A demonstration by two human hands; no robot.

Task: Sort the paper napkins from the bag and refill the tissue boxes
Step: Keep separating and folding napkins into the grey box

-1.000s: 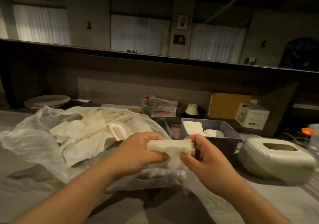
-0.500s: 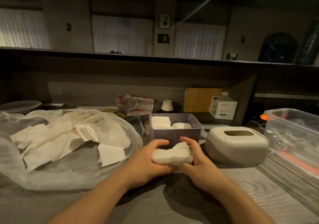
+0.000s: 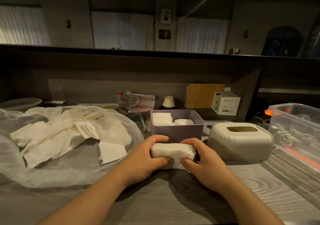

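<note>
Both hands are gripping one napkin stack (image 3: 173, 152) from opposite ends. Left hand (image 3: 147, 158) is taking the left end: fingers curling over the top, thumb pressing the near face. Right hand (image 3: 204, 162) is mirroring it on the right end, thumb on the near face, fingers wrapping over the top edge. So each grip is clamping the stack, not spread.

Stack is sitting low, at or just above the wood-grain surface (image 3: 173, 207); can't tell if it's touching down. Sheet edges are fanning slightly at the right end.

Just behind the stack: purple open box (image 3: 176, 132), already holding white folded napkins (image 3: 162, 119) in two piles, left pile higher. Stack is nearly touching the box's front wall.

Right of the hands: white rounded tissue box (image 3: 240, 141) with an oval slot on top, lying just beside the purple box. Further right: clear plastic tub (image 3: 297, 120) with cables inside.

Left: clear plastic bag (image 3: 52, 171) lying spread flat on the surface, a loose heap of unsorted napkins (image 3: 57, 134) resting in it, one single square sheet (image 3: 111, 152) lying nearest the left hand.

Back row under the shelf: glass mug (image 3: 126, 100), small white cup (image 3: 168, 102), brown cardboard piece (image 3: 204, 95), small white carton (image 3: 226, 103). White plate (image 3: 19, 103) at far left.
</note>
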